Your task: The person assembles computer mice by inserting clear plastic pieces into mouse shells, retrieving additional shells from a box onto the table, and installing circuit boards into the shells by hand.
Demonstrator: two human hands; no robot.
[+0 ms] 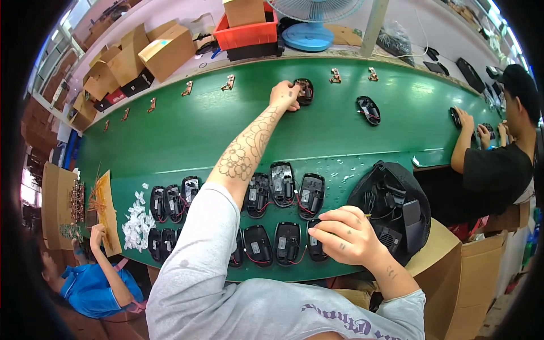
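My left arm stretches far across the green bench. My left hand (285, 96) is closed on the left edge of a black oval plastic housing (305, 92) with coppery parts inside. Close to my body, my right hand (347, 235) is raised with its fingers curled. A thin yellowish tip (368, 215) sticks out beside it; the rest of what it holds is hidden. Under its fingertips lies a black housing (315, 249), partly covered. Two rows of similar open housings with red wires, such as one black housing (282, 184), lie before me, some hidden by my left arm.
Another open housing (369, 110) and small coppery assemblies (228, 83) lie farther back. A black bag (362, 198) with cables stands at right, white scraps (137, 224) at left. Co-workers sit at both sides: a blue sleeve (93, 292) and a black sleeve (487, 170). Boxes and a fan (309, 34) line the back.
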